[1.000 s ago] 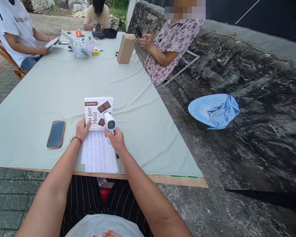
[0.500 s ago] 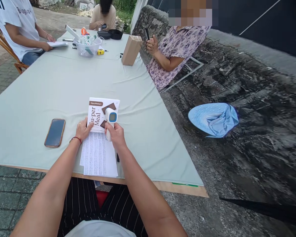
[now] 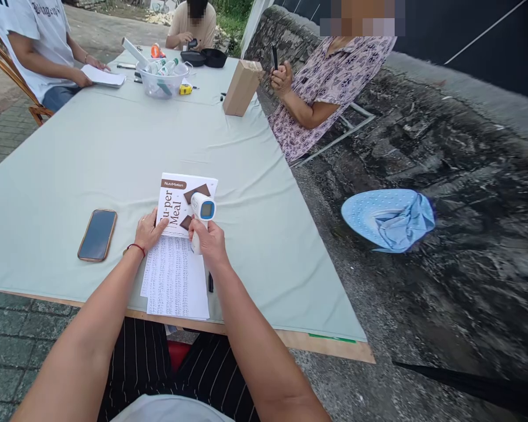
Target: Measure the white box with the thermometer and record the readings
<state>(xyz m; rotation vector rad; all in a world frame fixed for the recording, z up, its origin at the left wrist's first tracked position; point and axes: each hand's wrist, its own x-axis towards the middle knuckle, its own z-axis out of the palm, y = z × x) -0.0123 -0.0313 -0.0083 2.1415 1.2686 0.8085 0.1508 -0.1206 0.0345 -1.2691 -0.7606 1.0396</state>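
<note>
My left hand (image 3: 150,230) grips the left edge of a white box (image 3: 169,199) printed "NutriMotion" and "Meal", its thumb lying on the front. In my right hand (image 3: 209,237) is a white and blue infrared thermometer (image 3: 203,206), held by its handle over the right side of the box, its small screen facing me. Printed sheets of paper (image 3: 176,281) lie below the box at the table's near edge. A black pen (image 3: 210,282) rests beside them, partly covered by my right forearm.
A phone (image 3: 97,234) lies left of my hands on the cloth-covered table (image 3: 114,158). Farther off stand a clear basin (image 3: 158,85) of bottles, a yellow tape measure (image 3: 185,89), a cardboard box (image 3: 242,88) and black pans (image 3: 213,57). Three people sit around the table. A blue hat (image 3: 387,220) is at right.
The thermometer has shifted slightly right and turned a little over the box. The whole view has swung slightly. Both hands keep their holds.
</note>
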